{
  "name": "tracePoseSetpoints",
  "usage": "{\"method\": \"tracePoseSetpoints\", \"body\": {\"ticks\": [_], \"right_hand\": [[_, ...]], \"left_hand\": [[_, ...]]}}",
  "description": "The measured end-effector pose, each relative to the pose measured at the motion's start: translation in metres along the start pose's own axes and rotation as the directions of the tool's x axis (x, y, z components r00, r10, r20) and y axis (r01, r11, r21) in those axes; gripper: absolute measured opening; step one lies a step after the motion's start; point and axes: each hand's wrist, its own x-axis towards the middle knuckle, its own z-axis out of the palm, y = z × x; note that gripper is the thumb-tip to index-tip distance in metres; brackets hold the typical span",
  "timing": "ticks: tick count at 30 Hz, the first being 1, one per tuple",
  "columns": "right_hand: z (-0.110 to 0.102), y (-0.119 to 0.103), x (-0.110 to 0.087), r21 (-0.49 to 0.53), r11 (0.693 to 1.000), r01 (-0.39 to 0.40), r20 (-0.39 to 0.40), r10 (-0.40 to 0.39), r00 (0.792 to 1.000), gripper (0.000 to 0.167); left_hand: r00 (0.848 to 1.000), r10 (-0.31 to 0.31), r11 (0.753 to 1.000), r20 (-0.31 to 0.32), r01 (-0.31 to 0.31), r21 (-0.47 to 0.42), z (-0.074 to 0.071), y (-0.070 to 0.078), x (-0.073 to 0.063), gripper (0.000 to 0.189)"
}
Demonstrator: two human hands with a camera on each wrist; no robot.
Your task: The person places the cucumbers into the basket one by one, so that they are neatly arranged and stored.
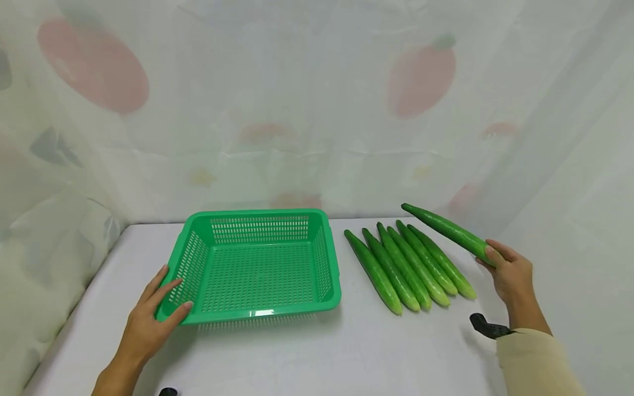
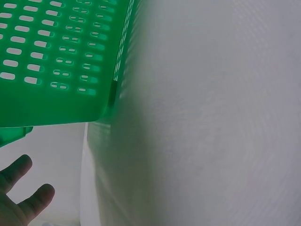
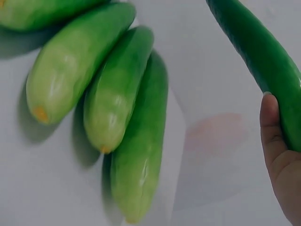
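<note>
A long green cucumber (image 1: 448, 228) is held by its near end in my right hand (image 1: 510, 272), raised above the table and pointing up to the left. The right wrist view shows the thumb (image 3: 270, 120) along the side of this cucumber. Just left of it, several more cucumbers (image 1: 396, 264) lie side by side in a slanted row, paler ends toward me. At the left stands a green plastic basket (image 1: 250, 316) with slotted walls and nothing inside. My left hand (image 1: 146, 324) rests on its near left corner, fingers spread over the rim.
The white table (image 1: 356, 357) reaches back to a pale fabric curtain (image 1: 317, 110) with faded fruit prints. Another curtain (image 1: 584, 192) hangs close along the right side, beside my right hand. A black wrist mount (image 1: 487, 327) juts out by the right sleeve.
</note>
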Motion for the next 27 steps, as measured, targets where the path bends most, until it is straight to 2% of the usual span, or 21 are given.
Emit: {"method": "tracePoseSetpoints", "body": {"ticks": [4,8,13,27], "right_hand": [[0.017,-0.005,-0.004,0.034,0.999,0.024,0.140,-0.028,0.990,0.021],[0.032,-0.011,-0.007,0.040,0.998,0.044,0.223,-0.052,0.973,0.024],[0.047,-0.020,-0.011,0.062,0.994,0.090,0.294,-0.104,0.950,0.028],[0.098,-0.037,-0.018,0.097,0.988,0.121,0.433,-0.152,0.888,0.028]], "left_hand": [[1.000,-0.005,1.000,0.002,0.005,0.007,-0.001,-0.001,-0.001,0.055],[1.000,-0.009,1.000,0.014,0.009,-0.001,-0.001,-0.001,0.000,0.055],[0.999,-0.021,1.000,0.030,0.021,0.003,-0.001,0.000,0.002,0.055],[1.000,-0.002,0.999,0.021,0.003,-0.032,-0.001,0.003,0.000,0.056]]}}
